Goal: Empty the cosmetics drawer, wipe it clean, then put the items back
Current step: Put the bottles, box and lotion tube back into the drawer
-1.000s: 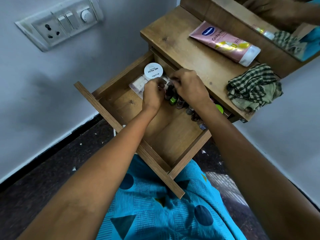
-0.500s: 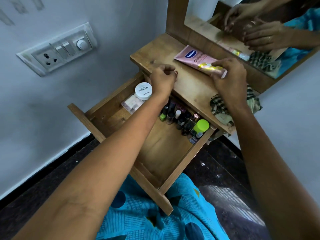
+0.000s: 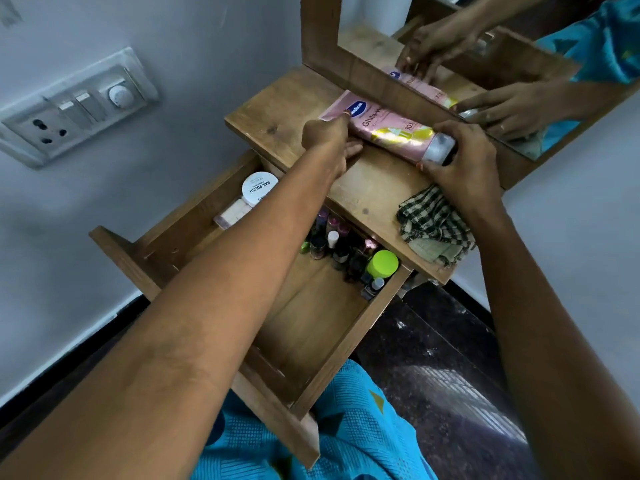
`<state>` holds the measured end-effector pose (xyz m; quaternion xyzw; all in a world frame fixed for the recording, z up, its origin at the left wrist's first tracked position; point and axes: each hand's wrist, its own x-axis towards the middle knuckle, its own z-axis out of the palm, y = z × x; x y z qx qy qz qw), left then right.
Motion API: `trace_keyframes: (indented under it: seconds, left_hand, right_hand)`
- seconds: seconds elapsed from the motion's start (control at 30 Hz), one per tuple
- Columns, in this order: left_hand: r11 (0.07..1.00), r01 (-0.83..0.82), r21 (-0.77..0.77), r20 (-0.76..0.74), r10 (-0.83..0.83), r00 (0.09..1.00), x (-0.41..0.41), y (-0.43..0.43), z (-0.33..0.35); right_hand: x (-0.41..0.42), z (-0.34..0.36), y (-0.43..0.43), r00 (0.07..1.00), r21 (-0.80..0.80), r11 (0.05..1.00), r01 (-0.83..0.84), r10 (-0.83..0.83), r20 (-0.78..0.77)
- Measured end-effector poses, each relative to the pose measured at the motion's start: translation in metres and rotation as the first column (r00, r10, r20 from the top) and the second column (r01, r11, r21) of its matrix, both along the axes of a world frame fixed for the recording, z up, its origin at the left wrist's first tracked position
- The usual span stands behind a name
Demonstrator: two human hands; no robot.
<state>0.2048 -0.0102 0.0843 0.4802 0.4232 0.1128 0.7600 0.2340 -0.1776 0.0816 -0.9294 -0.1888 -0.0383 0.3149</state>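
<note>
Blue patterned cloth (image 3: pixel 346 445) fills the bottom edge, below the front board of the open wooden drawer (image 3: pixel 311 341). Both forearms reach over the drawer to the surface (image 3: pixel 374 192) above it.

At the back of the drawer a cluster of small nail polish bottles (image 3: pixel 333 244) stands beside a green-capped jar (image 3: pixel 382 263). A white round tub (image 3: pixel 259 187) marked NAIL POLISH and a pale flat packet (image 3: pixel 231 214) sit in the back left corner. All of these are where they were half a second ago.

On the surface a checked cloth (image 3: pixel 433 223) lies crumpled at the right. Beyond it the pink tube (image 3: pixel 388 128) lies along the foot of the mirror (image 3: pixel 491 43).

The left hand (image 3: pixel 329 138) was a fist at the surface's front edge, apart from the tube. It is now at the tube's crimped end, fingers curled and holding it, one fingertip on the pink foil. The right hand (image 3: pixel 464 157) was already over the cap end and now wraps its fingers round the cap.

The left forearm hides part of the drawer's left side. The back of the left hand covers most of its hold on the tube. The bottle labels are too small to read, and the right forearm crosses the cloth's right edge. A switch plate (image 3: pixel 76 109) is on the wall at left.
</note>
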Motion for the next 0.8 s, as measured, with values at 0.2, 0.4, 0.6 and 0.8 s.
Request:
trace_keyframes:
  seconds: [0.2,0.4,0.6,0.8]
  left_hand:
    - [0.994,-0.075,-0.078,0.083,0.082,0.993,0.0,0.006,0.002]
    - [0.986,-0.144,-0.084,0.1,0.152,0.983,-0.019,0.022,-0.004]
    - [0.983,-0.171,-0.066,0.105,0.177,0.979,-0.058,0.037,-0.006]
    - [0.987,-0.156,-0.035,0.075,0.158,0.985,-0.111,0.051,-0.01]
  right_hand:
    - [0.002,0.002,0.002,0.999,0.041,0.998,-0.039,0.04,-0.018]
    - [-0.018,0.01,0.015,0.996,0.059,0.995,-0.084,0.085,-0.01]
    - [-0.055,0.013,0.027,0.992,0.074,0.99,-0.117,0.119,-0.029]
    - [-0.105,0.006,0.033,0.983,0.082,0.98,-0.18,0.182,-0.024]
